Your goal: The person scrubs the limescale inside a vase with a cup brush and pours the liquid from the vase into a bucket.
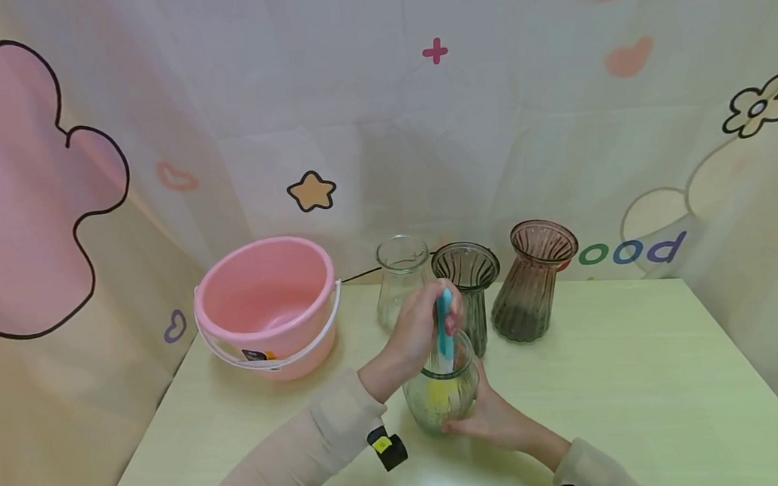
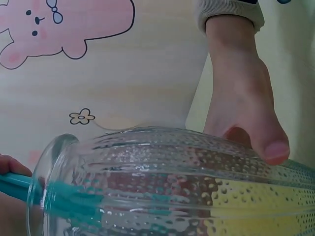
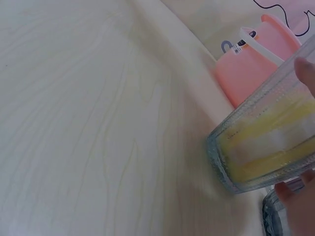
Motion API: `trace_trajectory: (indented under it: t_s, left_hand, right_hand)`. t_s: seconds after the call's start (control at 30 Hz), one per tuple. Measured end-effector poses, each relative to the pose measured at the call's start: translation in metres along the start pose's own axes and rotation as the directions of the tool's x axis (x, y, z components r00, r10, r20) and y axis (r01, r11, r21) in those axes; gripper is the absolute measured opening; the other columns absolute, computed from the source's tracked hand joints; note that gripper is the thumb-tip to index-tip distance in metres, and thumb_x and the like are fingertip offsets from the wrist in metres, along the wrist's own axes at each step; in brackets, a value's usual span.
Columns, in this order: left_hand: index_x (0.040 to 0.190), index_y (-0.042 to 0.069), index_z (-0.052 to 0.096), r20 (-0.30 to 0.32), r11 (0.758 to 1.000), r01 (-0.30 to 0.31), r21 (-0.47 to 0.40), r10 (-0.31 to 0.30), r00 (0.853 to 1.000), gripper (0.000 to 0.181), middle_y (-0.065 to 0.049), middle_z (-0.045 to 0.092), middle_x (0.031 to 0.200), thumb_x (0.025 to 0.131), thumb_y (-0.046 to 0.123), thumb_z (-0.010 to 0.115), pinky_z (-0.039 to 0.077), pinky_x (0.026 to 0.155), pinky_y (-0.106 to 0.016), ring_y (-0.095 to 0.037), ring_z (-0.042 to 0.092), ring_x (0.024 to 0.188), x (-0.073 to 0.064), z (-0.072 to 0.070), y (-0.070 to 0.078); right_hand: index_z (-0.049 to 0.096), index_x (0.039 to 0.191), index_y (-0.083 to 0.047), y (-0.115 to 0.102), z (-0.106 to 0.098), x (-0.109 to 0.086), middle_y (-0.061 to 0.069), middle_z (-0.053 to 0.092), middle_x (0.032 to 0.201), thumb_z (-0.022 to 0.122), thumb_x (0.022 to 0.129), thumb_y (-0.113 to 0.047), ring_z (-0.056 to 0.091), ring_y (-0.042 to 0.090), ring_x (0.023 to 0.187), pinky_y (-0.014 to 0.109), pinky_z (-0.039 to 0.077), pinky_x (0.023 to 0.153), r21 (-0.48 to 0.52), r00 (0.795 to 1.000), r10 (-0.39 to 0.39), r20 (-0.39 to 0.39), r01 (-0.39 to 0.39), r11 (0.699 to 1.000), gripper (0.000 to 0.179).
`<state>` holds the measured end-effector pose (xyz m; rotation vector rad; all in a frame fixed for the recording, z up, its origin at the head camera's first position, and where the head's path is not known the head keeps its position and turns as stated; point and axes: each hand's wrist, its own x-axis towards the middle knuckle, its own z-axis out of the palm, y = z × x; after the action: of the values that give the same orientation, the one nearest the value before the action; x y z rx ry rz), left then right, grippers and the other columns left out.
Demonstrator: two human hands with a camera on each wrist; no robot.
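My left hand (image 1: 414, 333) grips the teal handle (image 1: 444, 322) of a sponge brush, which points down through the mouth of a clear glass vase (image 1: 419, 406). Its yellow sponge head (image 1: 442, 392) shows through the glass, inside the lower part. My right hand (image 1: 499, 418) holds this vase from the right, thumb low on the near side. In the left wrist view, the vase's dimpled wall (image 2: 147, 152) fills the lower part, with the right thumb lying against it. The right wrist view has the vase base (image 3: 221, 162) tilted, the yellow sponge (image 3: 266, 123) close to it.
A pink bucket (image 1: 325, 345) with a white handle stands at the back left of the pale table (image 1: 614, 363). Behind the held vase are a clear vase (image 1: 392, 288), a dark grey fluted vase (image 1: 477, 320) and a brownish-pink fluted vase (image 1: 527, 301). A printed curtain (image 1: 364, 86) hangs behind.
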<state>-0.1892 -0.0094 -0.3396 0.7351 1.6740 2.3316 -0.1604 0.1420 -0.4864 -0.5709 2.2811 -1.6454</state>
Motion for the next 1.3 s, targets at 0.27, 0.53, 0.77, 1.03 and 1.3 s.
trace_trajectory:
  t_s: [0.27, 0.53, 0.77, 1.03, 1.3]
  left_hand:
    - [0.066, 0.007, 0.042, -0.001, 1.0, -0.014, 0.002, 0.014, 1.0, 0.034, 0.001, 0.038, 0.056, 0.093, 0.021, 0.027, 0.033, 0.053, -0.026, -0.013, 0.036, 0.051, -0.001, 0.002, 0.002]
    - [0.065, 0.008, 0.042, 0.036, 0.999, -0.027, -0.043, 0.028, 0.999, 0.032, 0.001, 0.038, 0.055, 0.092, 0.018, 0.028, 0.031, 0.053, -0.026, -0.013, 0.035, 0.051, -0.005, 0.01, 0.024]
    - [0.063, 0.009, 0.043, 0.057, 0.988, -0.121, -0.099, 0.127, 0.99, 0.037, 0.001, 0.036, 0.054, 0.094, 0.018, 0.024, 0.031, 0.051, -0.026, -0.014, 0.034, 0.05, -0.002, 0.015, 0.063]
    - [0.061, 0.011, 0.044, 0.046, 0.972, -0.178, -0.156, 0.187, 0.981, 0.039, 0.001, 0.036, 0.053, 0.094, 0.016, 0.023, 0.03, 0.05, -0.026, -0.013, 0.033, 0.048, 0.004, 0.011, 0.074]
    - [0.063, 0.011, 0.045, -0.01, 0.994, -0.075, -0.08, 0.074, 0.997, 0.037, 0.001, 0.038, 0.055, 0.094, 0.019, 0.027, 0.032, 0.053, -0.025, -0.013, 0.035, 0.05, -0.001, 0.005, 0.03]
  right_hand:
    - [-0.008, 0.143, -0.026, 0.001, -0.006, -0.002, 0.008, 0.028, 0.145, 0.076, 0.074, -0.021, 0.021, 0.026, 0.136, 0.053, 0.013, 0.109, 0.001, 0.999, -0.033, 0.033, 0.033, 0.999, 0.109]
    - [0.004, 0.143, -0.02, 0.002, -0.001, -0.001, 0.008, 0.036, 0.139, 0.082, 0.067, -0.02, 0.031, 0.027, 0.13, 0.051, 0.021, 0.105, 0.004, 0.998, -0.018, -0.052, 0.018, 1.0, 0.109]
    - [0.01, 0.141, -0.017, 0.004, 0.003, -0.001, 0.011, 0.042, 0.133, 0.082, 0.066, -0.02, 0.037, 0.03, 0.125, 0.052, 0.025, 0.103, -0.006, 0.996, -0.024, -0.082, 0.024, 1.0, 0.104]
    - [0.01, 0.136, -0.018, 0.003, 0.005, -0.002, 0.013, 0.046, 0.13, 0.08, 0.068, -0.021, 0.045, 0.032, 0.12, 0.052, 0.032, 0.1, -0.024, 0.997, -0.007, -0.078, 0.005, 1.0, 0.098]
    - [0.007, 0.14, -0.019, 0.006, 0.008, 0.0, 0.011, 0.041, 0.136, 0.081, 0.067, -0.02, 0.039, 0.028, 0.126, 0.049, 0.027, 0.103, 0.008, 0.994, -0.014, -0.112, 0.015, 1.0, 0.104]
